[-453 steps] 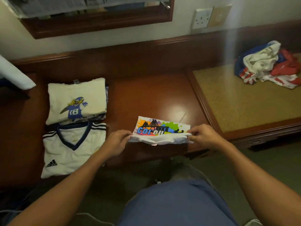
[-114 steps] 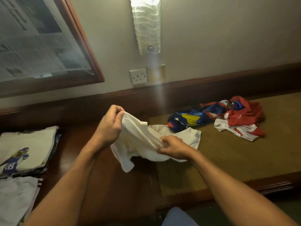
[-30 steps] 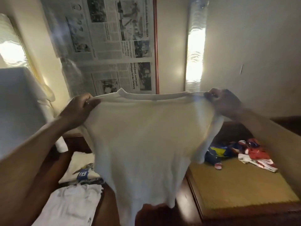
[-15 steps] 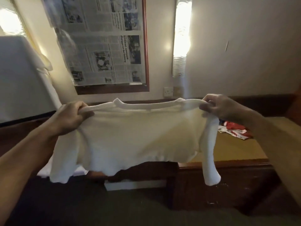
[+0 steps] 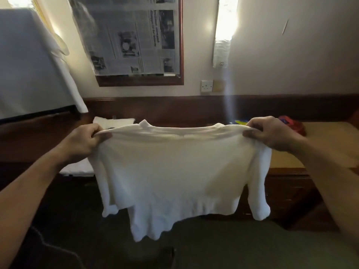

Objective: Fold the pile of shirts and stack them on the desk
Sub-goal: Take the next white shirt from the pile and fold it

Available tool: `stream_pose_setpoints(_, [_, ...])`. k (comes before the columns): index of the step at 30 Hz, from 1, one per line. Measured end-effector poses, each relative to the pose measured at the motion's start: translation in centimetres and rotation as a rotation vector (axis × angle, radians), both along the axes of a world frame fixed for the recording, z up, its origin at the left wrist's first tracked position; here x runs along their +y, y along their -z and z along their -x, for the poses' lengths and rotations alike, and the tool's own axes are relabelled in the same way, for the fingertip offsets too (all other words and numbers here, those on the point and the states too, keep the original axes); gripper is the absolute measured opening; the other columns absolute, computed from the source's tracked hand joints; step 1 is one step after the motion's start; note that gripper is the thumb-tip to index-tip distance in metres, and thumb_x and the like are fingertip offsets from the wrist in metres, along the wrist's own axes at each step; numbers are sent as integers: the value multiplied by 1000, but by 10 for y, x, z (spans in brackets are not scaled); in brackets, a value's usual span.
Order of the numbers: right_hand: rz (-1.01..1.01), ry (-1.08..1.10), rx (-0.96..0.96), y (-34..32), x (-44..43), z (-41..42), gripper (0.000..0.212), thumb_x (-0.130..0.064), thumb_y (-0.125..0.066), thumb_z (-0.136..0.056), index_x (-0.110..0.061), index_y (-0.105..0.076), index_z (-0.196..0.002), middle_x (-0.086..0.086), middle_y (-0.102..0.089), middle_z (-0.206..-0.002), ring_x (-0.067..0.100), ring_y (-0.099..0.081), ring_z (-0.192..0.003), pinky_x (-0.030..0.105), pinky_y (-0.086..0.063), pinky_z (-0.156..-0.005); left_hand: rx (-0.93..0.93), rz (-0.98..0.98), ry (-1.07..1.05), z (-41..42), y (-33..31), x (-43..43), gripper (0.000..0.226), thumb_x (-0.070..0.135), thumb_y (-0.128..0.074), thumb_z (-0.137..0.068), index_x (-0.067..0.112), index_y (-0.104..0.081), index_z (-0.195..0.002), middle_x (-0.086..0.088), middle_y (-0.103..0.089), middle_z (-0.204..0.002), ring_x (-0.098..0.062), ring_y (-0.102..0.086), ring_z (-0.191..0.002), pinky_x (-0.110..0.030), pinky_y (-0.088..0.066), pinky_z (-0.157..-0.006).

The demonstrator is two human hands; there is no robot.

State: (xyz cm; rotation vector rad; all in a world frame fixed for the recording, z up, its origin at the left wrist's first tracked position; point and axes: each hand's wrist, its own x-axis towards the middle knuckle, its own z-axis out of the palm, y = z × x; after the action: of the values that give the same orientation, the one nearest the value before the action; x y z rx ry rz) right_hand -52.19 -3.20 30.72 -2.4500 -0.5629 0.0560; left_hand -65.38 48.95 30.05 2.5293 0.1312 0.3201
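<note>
I hold a plain white shirt (image 5: 174, 171) spread out in the air in front of the dark wooden desk (image 5: 38, 140). My left hand (image 5: 81, 142) grips its left shoulder and my right hand (image 5: 272, 133) grips its right shoulder. The collar faces up, and both sleeves and the hem hang free. Behind the shirt, white folded shirts (image 5: 114, 122) lie on the desk at the left, mostly hidden. A bit of the unfolded pile (image 5: 291, 125), red and blue, shows past my right hand.
A woven tan surface (image 5: 320, 136) lies to the right of the desk. A newspaper-covered frame (image 5: 136, 41), a wall lamp (image 5: 223, 33) and a socket (image 5: 206, 86) are on the wall. A white-draped object (image 5: 29, 61) stands at the left. Dark carpet lies below.
The shirt has dropped a little lower and hangs longer than half a second ago. Both hands keep their grip on the shoulders. The view has tilted slightly down.
</note>
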Motion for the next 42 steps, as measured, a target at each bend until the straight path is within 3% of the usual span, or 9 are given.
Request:
stream_pose_setpoints(4, [155, 45, -51, 24, 8, -16, 9, -30, -67, -96, -29, -71, -89, -8, -66, -86, 17, -62, -86, 29, -43, -65, 33, 85, -26, -15, 29, 16, 10, 33, -75, -89, 25, -75, -84, -2, -72, -85, -30, -66, -85, -47, -52, -74])
stream_pose_setpoints(7, [101, 86, 3, 44, 15, -29, 7, -31, -67, -96, -31, -72, -91, -8, -66, -88, 14, -61, -87, 26, -42, -64, 42, 157, -63, -27, 49, 21, 15, 21, -75, -90, 33, -77, -81, 1, -74, -91, -16, -63, -86, -36, -50, -76])
stream_pose_setpoints(10, [-6, 96, 122, 61, 26, -45, 13, -32, -69, -94, -26, -77, -103, -5, -69, -101, 16, -61, -96, 35, -48, -78, 41, 261, -86, -41, 65, 23, 9, 24, -73, -90, 32, -73, -87, 11, -68, -98, -6, -59, -93, -21, -45, -76])
stream_pose_setpoints(15, [-134, 154, 255, 91, 51, -86, 3, -33, -78, -87, -30, -79, -87, -5, -70, -102, 18, -63, -101, 43, -52, -89, 51, 337, -144, -84, 92, 42, 5, 26, -75, -89, 29, -73, -86, 9, -70, -94, -3, -61, -90, -21, -47, -73])
stream_pose_setpoints(22, [-203, 303, 223, 122, 83, -158, 3, -31, -80, -85, -30, -78, -86, 2, -73, -88, 25, -66, -88, 47, -56, -81, 61, 293, -135, -169, 120, 80, 8, 28, -72, -92, 35, -71, -89, 4, -72, -93, -15, -64, -89, -31, -53, -73])
stream_pose_setpoints(29, [-211, 388, 151, 136, 102, -222, 3, -24, -76, -91, -24, -74, -88, 1, -70, -82, 16, -59, -75, 32, -47, -65, 27, 231, -89, -259, 132, 96, 4, 19, -72, -93, 18, -75, -96, 2, -71, -87, -14, -65, -84, -33, -54, -80])
stream_pose_setpoints(32, [-190, 417, 129, 142, 103, -257, 7, -28, -74, -92, -22, -74, -88, 1, -71, -82, 18, -61, -76, 31, -46, -63, 34, 255, -72, -299, 133, 95, 9, 14, -72, -93, 23, -73, -90, 0, -72, -87, -15, -65, -84, -31, -52, -80])
stream_pose_setpoints(36, [-173, 411, 114, 151, 105, -312, 9, -32, -72, -93, -23, -74, -93, -4, -71, -86, 16, -64, -81, 30, -46, -65, 85, 219, -128, -358, 139, 96, 7, 24, -70, -95, 21, -75, -99, -3, -72, -99, -24, -64, -97, -42, -54, -87])
stream_pose_setpoints(42, [-125, 375, 171, 165, 112, -407, 6, -30, -72, -94, -26, -72, -89, -2, -72, -87, 17, -64, -83, 30, -47, -66, 90, 204, -176, -444, 153, 95, 7, 20, -73, -92, 19, -76, -98, -2, -72, -98, -22, -66, -98, -33, -48, -88])
